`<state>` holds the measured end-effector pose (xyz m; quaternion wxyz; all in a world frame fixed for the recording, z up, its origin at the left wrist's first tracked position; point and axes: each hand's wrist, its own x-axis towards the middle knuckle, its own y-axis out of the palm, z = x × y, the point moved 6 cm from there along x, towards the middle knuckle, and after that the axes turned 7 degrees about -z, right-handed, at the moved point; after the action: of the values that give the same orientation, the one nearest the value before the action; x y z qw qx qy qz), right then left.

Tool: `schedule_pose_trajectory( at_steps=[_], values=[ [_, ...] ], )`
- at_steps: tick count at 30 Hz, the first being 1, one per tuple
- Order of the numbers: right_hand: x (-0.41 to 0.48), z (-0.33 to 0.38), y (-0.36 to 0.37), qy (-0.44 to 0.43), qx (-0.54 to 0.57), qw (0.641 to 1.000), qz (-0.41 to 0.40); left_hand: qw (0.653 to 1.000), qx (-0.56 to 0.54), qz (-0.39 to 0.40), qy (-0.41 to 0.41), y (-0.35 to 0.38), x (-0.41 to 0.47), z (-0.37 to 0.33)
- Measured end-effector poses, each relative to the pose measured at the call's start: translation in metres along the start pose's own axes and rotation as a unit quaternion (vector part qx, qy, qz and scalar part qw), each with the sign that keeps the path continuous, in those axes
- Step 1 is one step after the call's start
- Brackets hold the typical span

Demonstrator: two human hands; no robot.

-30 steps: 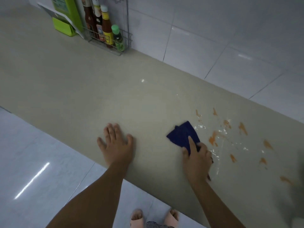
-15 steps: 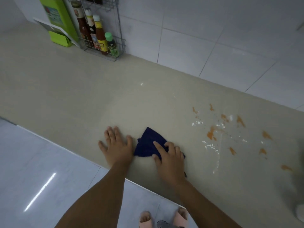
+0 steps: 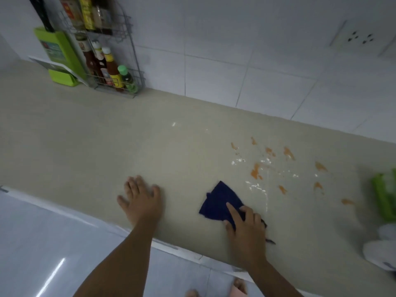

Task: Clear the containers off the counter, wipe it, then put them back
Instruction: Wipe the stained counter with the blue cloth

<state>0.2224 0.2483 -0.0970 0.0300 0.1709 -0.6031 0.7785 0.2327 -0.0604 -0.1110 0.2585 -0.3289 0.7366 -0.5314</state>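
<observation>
My right hand (image 3: 246, 230) presses a dark blue cloth (image 3: 220, 202) flat on the beige counter (image 3: 107, 146), near its front edge. Orange smears (image 3: 256, 171) and white specks lie on the counter just right of and beyond the cloth. My left hand (image 3: 142, 200) rests palm down with fingers spread on the counter, to the left of the cloth and apart from it. At the right edge of the view a green packet (image 3: 385, 194) and a white container (image 3: 381, 251) show blurred.
A wire rack (image 3: 120, 82) with sauce bottles stands against the tiled wall at the back left, next to a green holder (image 3: 62, 61). A wall socket (image 3: 360, 38) sits high on the right. Below the counter edge are a pale floor and my feet.
My right hand has slid the cloth rightward, away from my left hand and back toward the stains. The left hand stays planted. The view tilted up, showing more wall.
</observation>
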Motion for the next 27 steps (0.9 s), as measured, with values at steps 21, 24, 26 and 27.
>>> schedule_pose_trajectory(
  at_steps=[21,24,26,27],
  values=[
    [0.026,-0.137,-0.035,0.131,0.013,0.991,-0.002,0.960,-0.019,0.053,0.273,0.040,-0.103,-0.176],
    [0.037,-0.145,-0.030,0.125,0.029,0.992,0.008,0.960,-0.011,0.071,0.269,0.050,-0.104,-0.202],
    [0.033,-0.147,-0.031,0.109,0.020,0.994,0.006,0.965,-0.009,0.076,0.252,0.056,-0.103,-0.209],
    [0.028,-0.149,-0.033,0.108,0.012,0.994,0.006,0.967,-0.004,0.074,0.244,0.060,-0.103,-0.209]
  ],
)
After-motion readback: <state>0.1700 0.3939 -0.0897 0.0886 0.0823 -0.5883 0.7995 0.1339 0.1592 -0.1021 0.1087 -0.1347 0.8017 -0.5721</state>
